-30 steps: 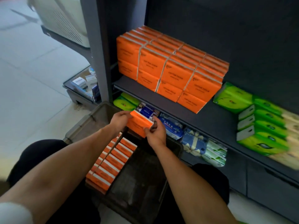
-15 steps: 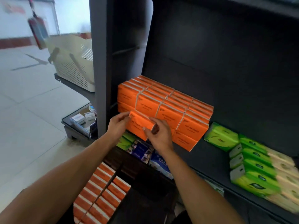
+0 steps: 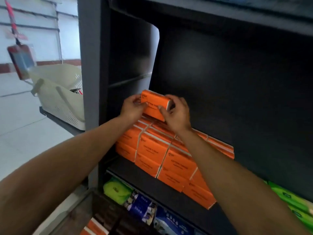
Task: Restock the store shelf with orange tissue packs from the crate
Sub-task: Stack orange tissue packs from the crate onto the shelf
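I have lifted an orange tissue pack [image 3: 155,105] from the crate [image 3: 74,216] to the stacked packs [image 3: 162,150] — left hand [image 3: 133,108] and right hand [image 3: 176,114] both gripping its ends — seemingly just above them, ready to set down.

Green packs [image 3: 291,199] sit rightward; blue packs [image 3: 142,207] lie below; a cream basket [image 3: 59,92], perhaps plastic, stands left.
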Available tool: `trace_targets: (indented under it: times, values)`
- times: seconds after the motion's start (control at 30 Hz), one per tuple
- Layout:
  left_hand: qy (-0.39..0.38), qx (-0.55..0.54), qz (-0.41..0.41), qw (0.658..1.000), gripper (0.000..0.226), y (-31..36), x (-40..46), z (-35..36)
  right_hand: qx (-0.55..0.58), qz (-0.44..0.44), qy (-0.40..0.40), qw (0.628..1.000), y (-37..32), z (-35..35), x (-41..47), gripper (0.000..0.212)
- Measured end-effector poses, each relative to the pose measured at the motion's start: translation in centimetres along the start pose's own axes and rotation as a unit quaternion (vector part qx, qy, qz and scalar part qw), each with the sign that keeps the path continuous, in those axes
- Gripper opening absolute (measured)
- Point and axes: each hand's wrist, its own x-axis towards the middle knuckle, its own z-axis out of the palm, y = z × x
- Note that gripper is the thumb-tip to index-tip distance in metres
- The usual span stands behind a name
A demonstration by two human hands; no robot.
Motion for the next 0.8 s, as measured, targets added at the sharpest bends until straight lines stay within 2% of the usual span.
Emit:
trace_targets:
  times: [0.17,0.3,0.4,0.5,0.6,0.8]
  values:
    - [-0.018,0.097,0.024,0.995,0.039,-1.1,6.6,2.1,-0.020,0.030,-0.024,0.999,2.7,2.4,5.0,0.043]
    - [-0.053,0.196,0.001,0.979,0.046,-2.4,9.3,2.7,-0.043,0.061,-0.073,0.995,4.8,4.8,6.3,0.047]
    - [-0.079,0.210,-0.024,0.974,0.053,-3.5,10.5,3.0,-0.048,0.074,-0.084,0.993,6.2,6.3,6.4,0.045]
    - [-0.070,0.222,-0.039,0.972,0.054,-4.0,11.0,3.0,-0.071,0.057,-0.069,0.993,6.5,6.9,5.9,0.043]
    - [-0.092,0.235,-0.052,0.966,0.061,-4.1,10.5,2.7,-0.088,0.059,-0.052,0.993,6.3,7.1,5.1,0.043]
    - [-0.131,0.248,-0.051,0.958,0.045,-3.8,9.9,2.4,-0.094,0.103,-0.063,0.988,5.3,6.6,4.8,0.046]
